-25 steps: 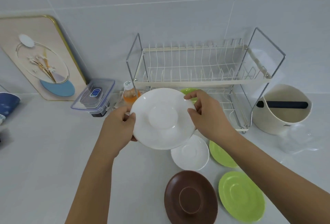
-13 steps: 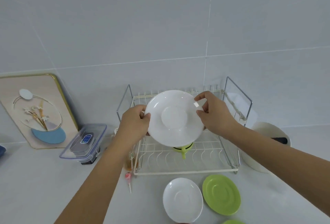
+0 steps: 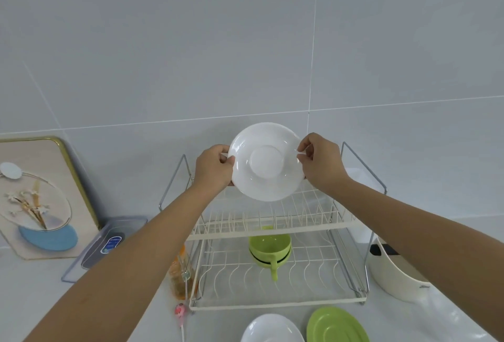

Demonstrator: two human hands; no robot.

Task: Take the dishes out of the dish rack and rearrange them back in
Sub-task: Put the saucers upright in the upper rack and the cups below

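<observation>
Head view: the left hand [image 3: 215, 167] and right hand [image 3: 320, 161] are pinching a white plate [image 3: 266, 161] by its rim at nine and three o'clock, holding it upright above the dish rack [image 3: 272, 225] upper tier. Risk: thin fingertip grips are inviting a slip; the rim may be missing a slot and toppling toward the green cups [image 3: 270, 249] sitting below at six o'clock.
</observation>
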